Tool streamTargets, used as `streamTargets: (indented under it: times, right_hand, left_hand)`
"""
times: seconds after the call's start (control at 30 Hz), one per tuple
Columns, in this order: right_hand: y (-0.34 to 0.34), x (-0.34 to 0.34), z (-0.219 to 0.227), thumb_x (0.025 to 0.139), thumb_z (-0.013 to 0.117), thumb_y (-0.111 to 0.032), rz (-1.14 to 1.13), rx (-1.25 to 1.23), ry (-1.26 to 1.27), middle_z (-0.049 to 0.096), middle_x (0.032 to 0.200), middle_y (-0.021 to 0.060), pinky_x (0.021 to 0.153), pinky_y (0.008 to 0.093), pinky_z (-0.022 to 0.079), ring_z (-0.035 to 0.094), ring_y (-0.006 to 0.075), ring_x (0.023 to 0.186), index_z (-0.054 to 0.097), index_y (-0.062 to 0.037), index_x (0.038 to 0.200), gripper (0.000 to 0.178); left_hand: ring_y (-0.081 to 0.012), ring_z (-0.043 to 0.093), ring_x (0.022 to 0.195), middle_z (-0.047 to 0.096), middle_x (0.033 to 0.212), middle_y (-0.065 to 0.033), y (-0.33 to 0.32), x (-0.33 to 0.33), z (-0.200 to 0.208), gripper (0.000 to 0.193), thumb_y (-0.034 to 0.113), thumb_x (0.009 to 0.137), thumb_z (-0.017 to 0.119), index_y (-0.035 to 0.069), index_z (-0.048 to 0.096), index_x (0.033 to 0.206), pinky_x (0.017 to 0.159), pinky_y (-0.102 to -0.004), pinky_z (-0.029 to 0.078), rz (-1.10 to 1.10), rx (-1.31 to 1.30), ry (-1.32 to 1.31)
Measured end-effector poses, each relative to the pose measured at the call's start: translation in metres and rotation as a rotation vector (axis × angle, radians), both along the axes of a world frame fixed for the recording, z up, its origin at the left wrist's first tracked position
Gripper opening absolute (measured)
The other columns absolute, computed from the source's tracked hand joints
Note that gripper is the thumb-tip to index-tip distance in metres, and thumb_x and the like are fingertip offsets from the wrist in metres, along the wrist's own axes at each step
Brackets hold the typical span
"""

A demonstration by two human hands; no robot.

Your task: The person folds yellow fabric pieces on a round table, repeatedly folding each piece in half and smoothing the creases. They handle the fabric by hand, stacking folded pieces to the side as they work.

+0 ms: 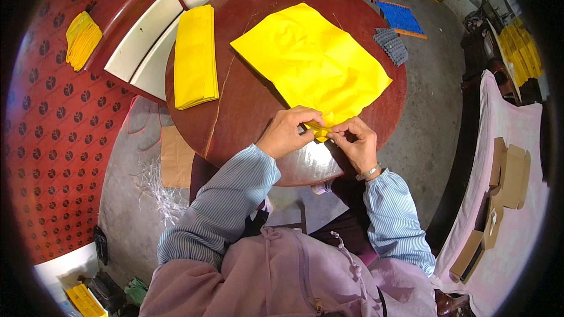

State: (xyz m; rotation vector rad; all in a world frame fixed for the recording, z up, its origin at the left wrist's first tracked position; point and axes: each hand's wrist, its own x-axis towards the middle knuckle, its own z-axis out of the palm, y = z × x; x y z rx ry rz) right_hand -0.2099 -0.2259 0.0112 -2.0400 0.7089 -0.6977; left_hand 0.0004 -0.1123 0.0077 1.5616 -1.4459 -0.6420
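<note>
A wide piece of yellow cloth (311,53) lies spread and slightly creased over the round dark red table (235,123). Its near end is gathered into small folds close to the table's front edge. My left hand (289,131) pinches this gathered part from the left, with thumb and forefinger curled in. From the right, my right hand (356,141) grips the same bunched end between its fingertips. The two hands are a short gap apart. A neat stack of folded yellow cloth (196,58) lies on the table's left side.
A grey bumpy pad (390,46) sits at the table's right edge, with a blue slatted piece (400,19) beyond it. Opened cardboard boxes (505,182) lie on a pink-covered surface at right. White shredded strips (158,191) and brown cardboard (176,157) are on the floor at left.
</note>
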Motion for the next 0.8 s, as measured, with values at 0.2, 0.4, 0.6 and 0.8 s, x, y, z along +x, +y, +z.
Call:
streamTargets:
  times: [0.2, 0.4, 0.6, 0.8]
  right_hand:
    - [0.002, -0.003, 0.004, 0.090, 0.086, -0.004, 0.056, -0.106, 0.006, 0.072, 0.092, 0.0078, 0.068, 0.0289, 0.056, 0.069, 0.0160, 0.075, 0.079, -0.0051, 0.108, 0.019]
    - [0.000, -0.004, 0.005, 0.090, 0.085, -0.006, 0.106, -0.243, 0.010, 0.073, 0.092, 0.0096, 0.070, 0.0309, 0.058, 0.072, 0.0200, 0.076, 0.080, -0.0030, 0.101, 0.012]
    - [0.000, -0.002, -0.001, 0.088, 0.088, -0.006, 0.025, -0.051, 0.005, 0.073, 0.091, 0.0080, 0.069, 0.0284, 0.057, 0.070, 0.0159, 0.076, 0.080, -0.0012, 0.099, 0.014]
    - [0.000, -0.001, -0.002, 0.088, 0.088, -0.005, 0.018, -0.031, -0.016, 0.072, 0.091, 0.0067, 0.067, 0.0272, 0.055, 0.068, 0.0141, 0.074, 0.079, -0.0020, 0.100, 0.015]
  left_hand:
    - [-0.0280, 0.077, 0.115, 0.078, 0.124, -0.0130, -0.003, -0.010, 0.006, 0.009, 0.006, 0.103, 0.071, 0.005, 0.070, 0.112, 0.097, -0.0370, 0.064, 0.105, 0.156, 0.105]
    - [-0.0292, 0.076, 0.118, 0.079, 0.123, -0.0134, -0.002, -0.010, 0.006, 0.006, 0.005, 0.104, 0.069, 0.004, 0.069, 0.110, 0.099, -0.0381, 0.063, 0.109, 0.122, 0.152]
    - [-0.0303, 0.076, 0.118, 0.078, 0.127, -0.0154, 0.000, -0.003, 0.000, 0.009, 0.001, 0.099, 0.071, 0.002, 0.072, 0.108, 0.103, -0.0379, 0.061, 0.052, 0.023, 0.085]
    - [-0.0286, 0.077, 0.115, 0.079, 0.126, -0.0140, 0.001, -0.002, -0.001, 0.012, 0.002, 0.096, 0.073, 0.003, 0.073, 0.108, 0.098, -0.0359, 0.063, 0.022, 0.009, 0.039]
